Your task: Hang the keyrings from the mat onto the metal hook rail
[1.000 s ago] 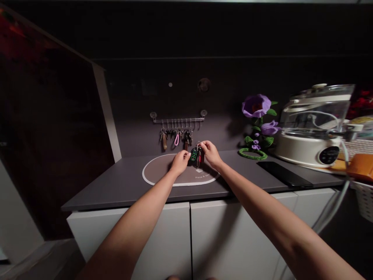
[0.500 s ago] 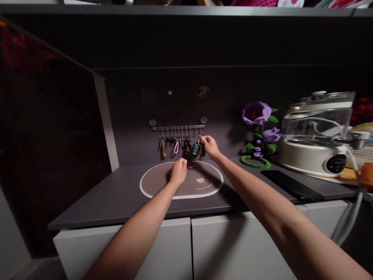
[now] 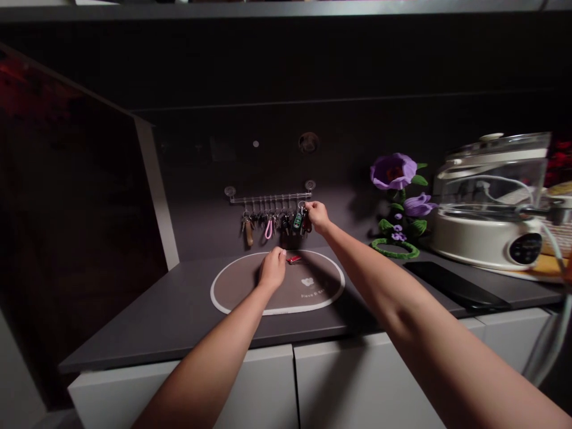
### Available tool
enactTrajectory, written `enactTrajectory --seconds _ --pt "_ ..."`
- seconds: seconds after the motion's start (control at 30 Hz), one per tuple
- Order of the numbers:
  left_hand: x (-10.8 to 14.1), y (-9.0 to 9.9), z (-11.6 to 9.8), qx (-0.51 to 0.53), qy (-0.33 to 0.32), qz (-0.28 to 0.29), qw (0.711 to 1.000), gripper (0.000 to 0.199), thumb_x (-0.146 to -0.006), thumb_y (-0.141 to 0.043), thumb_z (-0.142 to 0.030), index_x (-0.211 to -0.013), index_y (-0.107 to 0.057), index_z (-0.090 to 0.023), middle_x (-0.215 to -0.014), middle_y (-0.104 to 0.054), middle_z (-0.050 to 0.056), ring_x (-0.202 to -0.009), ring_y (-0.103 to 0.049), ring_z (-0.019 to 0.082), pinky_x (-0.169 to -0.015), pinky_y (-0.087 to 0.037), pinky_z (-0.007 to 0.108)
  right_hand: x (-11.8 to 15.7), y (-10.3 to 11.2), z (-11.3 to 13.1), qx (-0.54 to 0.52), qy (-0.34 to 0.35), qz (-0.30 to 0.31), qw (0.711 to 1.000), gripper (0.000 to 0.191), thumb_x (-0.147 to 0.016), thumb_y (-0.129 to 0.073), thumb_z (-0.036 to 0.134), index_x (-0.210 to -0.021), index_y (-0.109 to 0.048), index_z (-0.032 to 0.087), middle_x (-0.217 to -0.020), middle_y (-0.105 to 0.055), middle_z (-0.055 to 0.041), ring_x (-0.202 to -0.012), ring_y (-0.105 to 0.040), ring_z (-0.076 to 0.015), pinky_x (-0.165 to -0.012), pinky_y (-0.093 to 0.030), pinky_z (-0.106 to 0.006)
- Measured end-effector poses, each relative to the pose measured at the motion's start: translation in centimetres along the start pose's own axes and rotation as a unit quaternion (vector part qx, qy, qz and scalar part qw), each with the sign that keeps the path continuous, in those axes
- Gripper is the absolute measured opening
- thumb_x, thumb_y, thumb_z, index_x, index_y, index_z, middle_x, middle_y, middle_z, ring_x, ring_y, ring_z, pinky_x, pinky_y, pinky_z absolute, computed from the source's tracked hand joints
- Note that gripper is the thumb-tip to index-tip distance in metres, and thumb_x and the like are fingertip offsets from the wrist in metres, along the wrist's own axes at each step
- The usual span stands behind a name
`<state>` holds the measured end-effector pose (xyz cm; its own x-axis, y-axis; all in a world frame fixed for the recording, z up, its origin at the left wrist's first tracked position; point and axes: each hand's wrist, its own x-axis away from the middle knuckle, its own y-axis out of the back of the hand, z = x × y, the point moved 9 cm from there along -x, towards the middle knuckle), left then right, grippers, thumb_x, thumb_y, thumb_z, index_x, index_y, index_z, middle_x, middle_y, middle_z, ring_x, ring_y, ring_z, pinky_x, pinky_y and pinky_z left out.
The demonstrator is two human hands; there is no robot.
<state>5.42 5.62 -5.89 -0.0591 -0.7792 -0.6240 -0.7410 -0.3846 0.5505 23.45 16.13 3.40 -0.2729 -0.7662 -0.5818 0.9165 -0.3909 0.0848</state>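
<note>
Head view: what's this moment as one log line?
right hand: pinching key bunch near hook rail | left hand: over mat | red item: beside left hand

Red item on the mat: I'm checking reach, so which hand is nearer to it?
Left. The left hand is just left of the red item, contact unclear; the right hand is higher and to its right, at the keys.

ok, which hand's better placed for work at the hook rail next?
Right, I'd judge: the right hand pinches the key ring beside the green-marked car key fob, close under the right end of the hook rail. The left hand is lower, at the oval mat.
</note>
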Motion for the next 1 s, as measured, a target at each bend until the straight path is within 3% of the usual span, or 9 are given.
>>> enactTrajectory --seconds 0.17,0.63,1.0 --pt "0.0 0.0 0.1 0.007 0.003 0.001 1.000 0.025 -0.086 -0.032 -0.029 -0.070 -0.047 -0.018 -0.069 -0.057 0.002 -0.066 -0.052 0.013 -0.063 -0.035 0.024 -1.3 -0.5 -0.5 0.039 -0.014 -0.033 0.999 0.031 -0.075 -0.044 0.041 -0.064 -0.055 0.015 -0.045 -0.049 0.0012 -0.044 -0.046 -0.0101 -0.050 -0.040 -0.023" --pt "-0.1 0.0 0.4 -0.007 0.015 0.004 1.000 0.025 -0.086 -0.032 -0.028 -0.071 -0.049 -0.018 -0.071 -0.059 0.003 -0.067 -0.053 0.014 -0.063 -0.036 0.024 -2.0 -1.1 -1.6 0.050 0.000 -0.030 0.998 0.037 -0.076 -0.044 0.046 -0.071 -0.060 0.013 -0.046 -0.053 -0.0020 -0.050 -0.052 -0.0138 -0.053 -0.043 -0.024" --pt "-0.1 -0.1 0.5 -0.003 0.017 0.008 1.000 0.024 -0.086 -0.031 -0.028 -0.070 -0.048 -0.018 -0.069 -0.057 0.002 -0.065 -0.052 0.013 -0.063 -0.036 0.024 -1.1 -0.6 -3.1 0.042 -0.034 -0.053 0.997 0.032 -0.074 -0.047 0.042 -0.072 -0.060 0.012 -0.051 -0.054 -0.0011 -0.050 -0.050 -0.0120 -0.054 -0.043 -0.024"
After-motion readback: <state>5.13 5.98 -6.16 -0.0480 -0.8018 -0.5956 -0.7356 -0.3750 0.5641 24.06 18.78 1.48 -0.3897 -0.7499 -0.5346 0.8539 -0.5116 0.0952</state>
